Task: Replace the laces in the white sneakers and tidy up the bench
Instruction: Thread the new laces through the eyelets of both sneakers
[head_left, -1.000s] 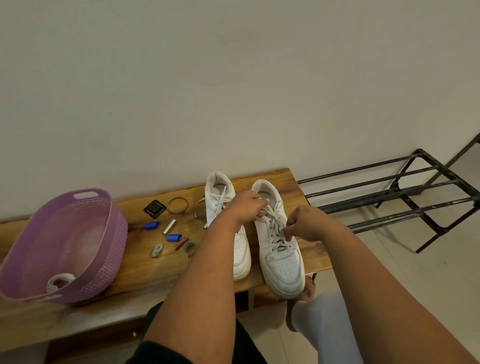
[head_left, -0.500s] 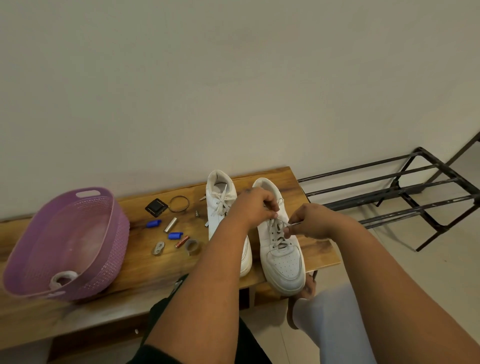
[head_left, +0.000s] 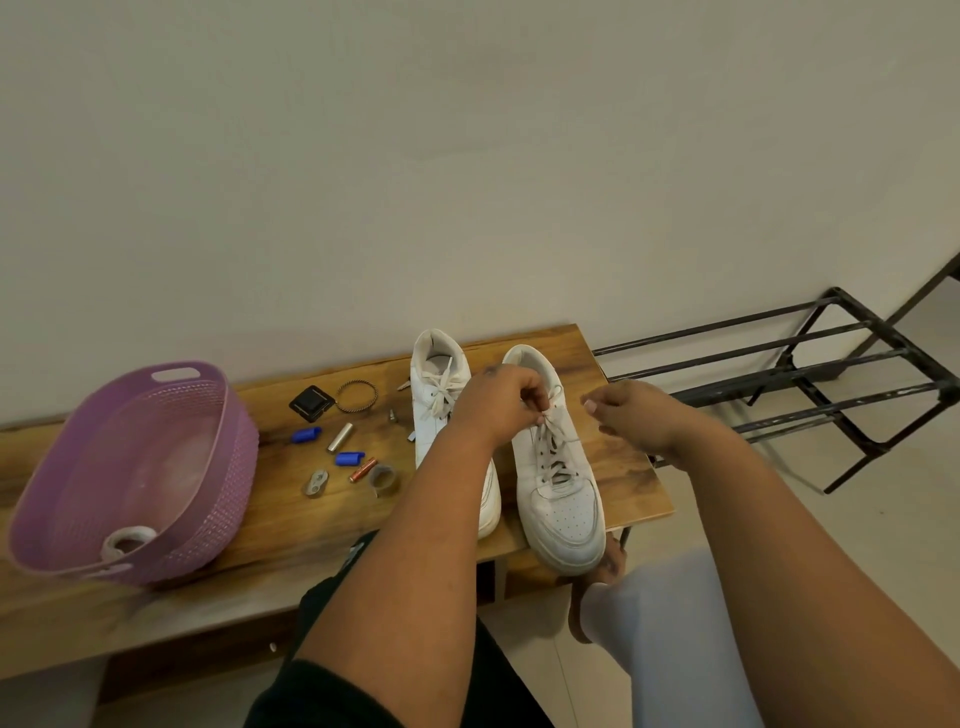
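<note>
Two white sneakers stand side by side on the wooden bench (head_left: 280, 525), toes toward me. The left sneaker (head_left: 427, 418) keeps its lace tied. The right sneaker (head_left: 566, 512) has its lace (head_left: 553, 434) loosened at the top eyelets. My left hand (head_left: 498, 402) pinches the lace at the top of the right sneaker's tongue. My right hand (head_left: 636, 418) hovers just right of that sneaker with fingers curled, and a thin strand of lace runs toward it.
A purple plastic basket (head_left: 228, 421) with a white tape roll (head_left: 127, 540) inside sits at the bench's left. Between basket and sneakers lie small items: black square (head_left: 311, 402), wire ring (head_left: 357, 396), blue caps (head_left: 305, 435), battery (head_left: 362, 469). A black metal shoe rack (head_left: 810, 374) stands right.
My right hand has drawn away to the right from the sneaker's eyelets, pulling the lace strand outward. My left hand has stayed at the top of the tongue.
</note>
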